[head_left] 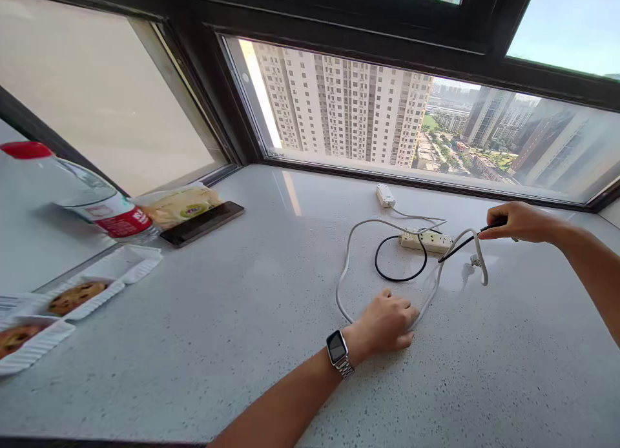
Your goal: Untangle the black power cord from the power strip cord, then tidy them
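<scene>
My left hand (pixel 387 322), with a watch (pixel 336 346) on its wrist, rests on the speckled white sill over a white cable (pixel 345 274). Its fingers curl down around the cable, partly hiding it. Off to the right, my right hand (pixel 523 222) is raised and pinches the end of a black cable (pixel 402 279), whose loop lies on the sill. Between and beyond the hands sits a white power strip (pixel 426 242), crossed by both cables. A white plug (pixel 475 261) is just right of the strip. Farther back lies a small white box (pixel 385 195) with a cable attached.
At the left, a clear bottle (pixel 106 203) with a red cap leans over a bread packet (pixel 181 204) and a dark phone (pixel 202 224). A white plastic tray (pixel 140 262) holds cookies (pixel 77 297). Dark-framed windows (pixel 237 138) border the sill (pixel 232 345).
</scene>
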The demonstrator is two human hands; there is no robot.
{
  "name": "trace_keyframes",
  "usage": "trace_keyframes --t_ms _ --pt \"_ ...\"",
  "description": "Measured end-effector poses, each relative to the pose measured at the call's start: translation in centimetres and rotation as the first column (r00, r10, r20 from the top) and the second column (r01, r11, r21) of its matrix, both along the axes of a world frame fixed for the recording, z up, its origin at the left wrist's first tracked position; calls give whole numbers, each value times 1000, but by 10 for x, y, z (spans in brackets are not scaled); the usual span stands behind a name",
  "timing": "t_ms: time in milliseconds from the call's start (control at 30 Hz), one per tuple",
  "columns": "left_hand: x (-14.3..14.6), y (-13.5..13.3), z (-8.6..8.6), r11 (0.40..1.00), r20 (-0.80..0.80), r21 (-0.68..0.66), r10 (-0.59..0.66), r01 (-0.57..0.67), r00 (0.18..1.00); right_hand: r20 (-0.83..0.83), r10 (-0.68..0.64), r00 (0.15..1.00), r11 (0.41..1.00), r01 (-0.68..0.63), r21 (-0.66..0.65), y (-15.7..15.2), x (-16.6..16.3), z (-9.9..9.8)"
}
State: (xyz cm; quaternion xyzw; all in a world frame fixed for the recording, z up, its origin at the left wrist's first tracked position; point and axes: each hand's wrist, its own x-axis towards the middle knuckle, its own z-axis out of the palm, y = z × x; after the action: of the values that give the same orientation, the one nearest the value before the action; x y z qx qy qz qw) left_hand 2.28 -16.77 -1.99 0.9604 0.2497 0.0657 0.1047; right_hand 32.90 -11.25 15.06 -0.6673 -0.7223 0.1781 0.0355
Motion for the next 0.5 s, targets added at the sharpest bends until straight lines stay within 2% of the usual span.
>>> trace_keyframes --t_ms 133,200,300,400,500 --pt "-6 8 -8 969 157 -198 179 -146 971 -75 1 997 995 -9 -99 -14 11 -5" --pt "-11 13 -10 948 224 -268 235 -173 946 -84 -14 996 988 1 -156 -19 18 -8" --pt "-16 15 -11 955 251 -289 139 -63 958 -88 -44 995 984 28 -177 -23 28 -11" --pt "-17 14 -10 959 258 -279 28 47 966 -115 -78 990 991 64 -116 -27 32 -13" --pt "-16 14 -7 950 287 -311 74 19 955 -149 -90 985 990 72 -119 -30 34 -17"
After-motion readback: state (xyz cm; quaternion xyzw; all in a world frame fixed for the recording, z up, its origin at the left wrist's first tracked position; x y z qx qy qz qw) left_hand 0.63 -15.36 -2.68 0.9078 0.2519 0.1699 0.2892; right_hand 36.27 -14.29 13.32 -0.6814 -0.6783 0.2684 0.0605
